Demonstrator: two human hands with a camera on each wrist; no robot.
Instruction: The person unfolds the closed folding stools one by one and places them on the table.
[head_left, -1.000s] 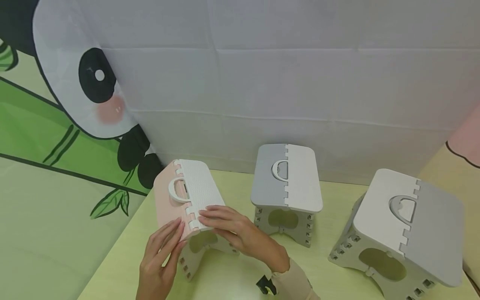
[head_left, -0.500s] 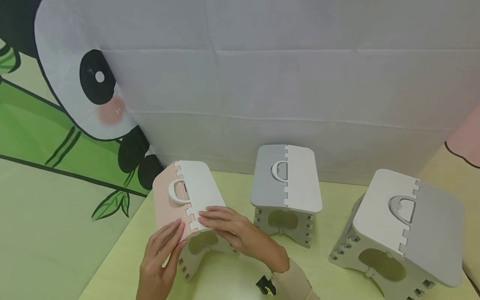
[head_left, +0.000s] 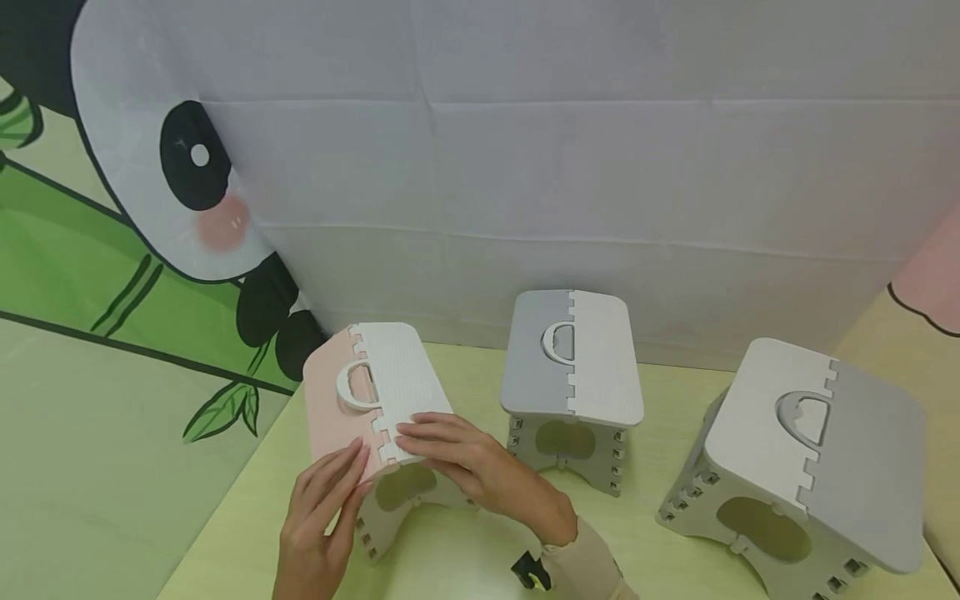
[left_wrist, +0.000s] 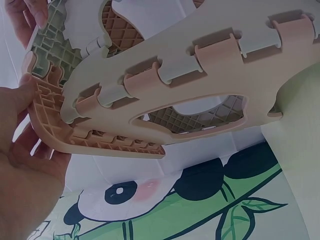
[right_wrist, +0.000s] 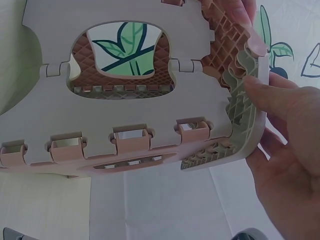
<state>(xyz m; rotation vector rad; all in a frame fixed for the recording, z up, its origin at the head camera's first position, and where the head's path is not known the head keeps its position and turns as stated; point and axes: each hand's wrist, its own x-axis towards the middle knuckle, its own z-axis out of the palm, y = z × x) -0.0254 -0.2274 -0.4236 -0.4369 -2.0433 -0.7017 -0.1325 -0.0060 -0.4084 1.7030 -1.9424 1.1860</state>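
A pink-and-white folding stool (head_left: 408, 367) stands upright on the table at the left, its top spread flat and its white handle (head_left: 345, 385) showing near the middle. My left hand (head_left: 322, 517) grips the near edge of the pink half, fingers on top. On the white half, my right hand (head_left: 483, 462) holds the same edge close to the hinge line. Each wrist view shows a thumb at the ribbed underside of the rim: the left hand (left_wrist: 30, 170) at the pink lip, the right hand (right_wrist: 295, 135) at the white one. The legs are unfolded.
A grey-and-white folding stool (head_left: 607, 358) stands at the back middle, and a larger one (head_left: 772, 408) at the right. Behind the pale table (head_left: 450, 567) hangs a white cloth (head_left: 555, 167) printed with a panda. A small black object (head_left: 531, 571) is beside my right cuff.
Both hands stay at the stool's near edge. The stool and hands show no clear movement; the whole view shifts only very slightly.
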